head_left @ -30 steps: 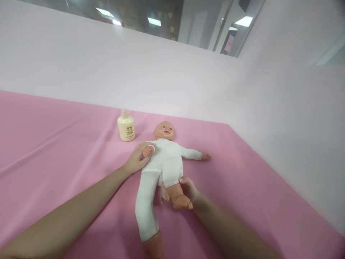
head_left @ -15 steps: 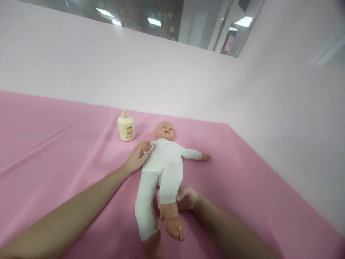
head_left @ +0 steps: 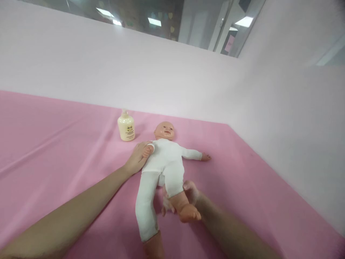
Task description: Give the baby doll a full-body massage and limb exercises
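Observation:
A baby doll (head_left: 164,158) in a white suit lies on its back on the pink cover (head_left: 239,201), its head at the far end. My left hand (head_left: 137,158) is closed around the doll's arm on the left, and the doll's small fist shows by my thumb. My right hand (head_left: 190,192) grips the doll's bent leg (head_left: 175,181) from below, near the hem of the trouser leg; part of this hand is hidden behind the leg. The doll's other leg (head_left: 145,208) lies stretched towards me. Its other arm (head_left: 192,154) reaches out to the right.
A cream pump bottle (head_left: 126,126) stands upright on the cover, left of the doll's head. White walls (head_left: 134,75) rise behind and to the right of the pink surface. Above the back wall is a window (head_left: 167,18) with lights showing in it.
The gripped leg has been raised, and its foot has swung up and to the right along with my right hand. The doll's fist in my left hand has turned and shifted slightly.

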The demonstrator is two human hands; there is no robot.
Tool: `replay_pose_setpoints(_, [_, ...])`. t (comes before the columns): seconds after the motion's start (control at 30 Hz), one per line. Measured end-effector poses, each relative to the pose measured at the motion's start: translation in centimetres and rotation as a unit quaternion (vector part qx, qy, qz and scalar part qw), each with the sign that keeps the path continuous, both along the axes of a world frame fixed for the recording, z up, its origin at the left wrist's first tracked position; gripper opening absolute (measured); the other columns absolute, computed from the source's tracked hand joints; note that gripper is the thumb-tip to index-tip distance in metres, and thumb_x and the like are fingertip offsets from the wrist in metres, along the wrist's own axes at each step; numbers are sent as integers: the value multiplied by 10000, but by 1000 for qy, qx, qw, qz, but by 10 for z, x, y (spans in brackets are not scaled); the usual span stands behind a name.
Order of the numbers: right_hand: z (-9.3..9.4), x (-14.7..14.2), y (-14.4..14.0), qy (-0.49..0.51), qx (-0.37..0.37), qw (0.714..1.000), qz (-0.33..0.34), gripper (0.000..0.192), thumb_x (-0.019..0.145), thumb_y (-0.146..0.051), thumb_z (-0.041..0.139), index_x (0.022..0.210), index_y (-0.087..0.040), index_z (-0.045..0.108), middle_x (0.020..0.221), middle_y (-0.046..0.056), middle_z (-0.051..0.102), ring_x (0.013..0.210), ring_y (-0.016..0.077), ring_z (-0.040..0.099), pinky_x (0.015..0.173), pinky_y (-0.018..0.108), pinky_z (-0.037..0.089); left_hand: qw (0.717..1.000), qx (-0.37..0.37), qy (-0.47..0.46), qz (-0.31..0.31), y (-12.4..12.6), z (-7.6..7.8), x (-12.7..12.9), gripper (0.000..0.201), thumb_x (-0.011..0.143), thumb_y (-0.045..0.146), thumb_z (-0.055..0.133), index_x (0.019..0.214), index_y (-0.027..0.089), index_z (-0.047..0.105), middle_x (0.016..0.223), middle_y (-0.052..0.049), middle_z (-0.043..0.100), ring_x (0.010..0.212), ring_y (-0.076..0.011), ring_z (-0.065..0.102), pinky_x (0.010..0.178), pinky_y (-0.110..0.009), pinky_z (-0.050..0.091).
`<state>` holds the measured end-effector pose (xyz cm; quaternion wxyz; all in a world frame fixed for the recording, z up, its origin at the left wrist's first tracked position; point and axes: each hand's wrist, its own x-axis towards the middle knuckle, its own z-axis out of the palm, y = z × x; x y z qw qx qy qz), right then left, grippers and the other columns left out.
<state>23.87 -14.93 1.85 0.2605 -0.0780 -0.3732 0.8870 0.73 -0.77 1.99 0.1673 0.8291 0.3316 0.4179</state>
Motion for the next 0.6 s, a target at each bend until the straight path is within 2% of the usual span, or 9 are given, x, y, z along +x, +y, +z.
replay_pose_setpoints(0.1, [6,-4,1,42,-21,995,-87,514,692,-588,530,892,-121,608,594,40,614,593,188,548,743,401,479,999,37,32,-18,-8,6,-1,451,964,394,417,1378,216,431,1382,-123,514,1301,-279,441,1113,-478,327])
replay_pose_setpoints(0.23, [15,-5,0,23,-61,987,-149,501,747,-571,515,906,-106,618,610,17,568,610,159,506,711,340,466,994,66,72,-47,-9,9,-1,420,966,294,402,1379,235,450,1402,-95,520,1317,-259,437,1112,-469,324])
replay_pose_setpoints(0.43, [18,-4,-2,0,-73,982,-176,507,767,-567,506,916,-101,637,598,13,538,609,150,460,668,312,455,990,88,89,-60,-10,13,-2,443,938,187,396,1368,254,482,1418,-68,529,1338,-238,422,1122,-478,306])
replay_pose_setpoints(0.6, [17,-6,0,8,-53,986,-155,519,760,-573,498,928,-97,622,613,20,558,603,160,493,693,339,450,995,58,48,-64,-13,17,0,441,906,232,476,1345,243,500,1380,-81,555,1304,-257,463,1110,-468,331])
